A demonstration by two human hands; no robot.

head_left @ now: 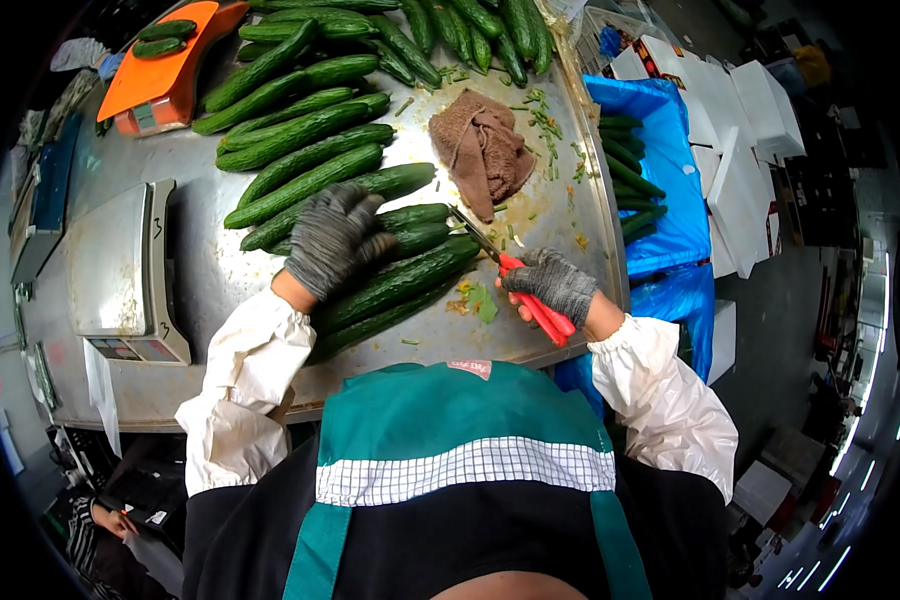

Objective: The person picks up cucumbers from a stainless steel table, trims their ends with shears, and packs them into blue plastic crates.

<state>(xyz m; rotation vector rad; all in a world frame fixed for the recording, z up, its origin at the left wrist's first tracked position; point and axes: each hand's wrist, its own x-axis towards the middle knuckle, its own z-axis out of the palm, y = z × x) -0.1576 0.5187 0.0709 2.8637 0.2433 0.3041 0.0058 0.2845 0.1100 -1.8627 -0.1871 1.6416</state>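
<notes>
Long dark green cucumbers lie in a slanting row on the metal table. My left hand [335, 238], in a grey glove, lies over the row with its fingers curled round a cucumber [415, 216]. My right hand [555, 282], gloved too, grips red-handled scissors [542, 312]. The scissor blades reach up and left to the right end of that cucumber. Closer to my body lie more cucumbers [400, 283]. Green and yellow scraps [483, 303] are scattered beside the scissors. My left palm and part of the held cucumber are hidden.
A crumpled brown cloth [482, 145] lies on the metal table [205, 250]. An orange-topped scale [165, 65] holds small cucumbers; a flat scale [120, 265] stands at left. Right of the table edge, a blue-lined container [670, 110] holds cucumbers. White boxes [735, 190] stand beyond it.
</notes>
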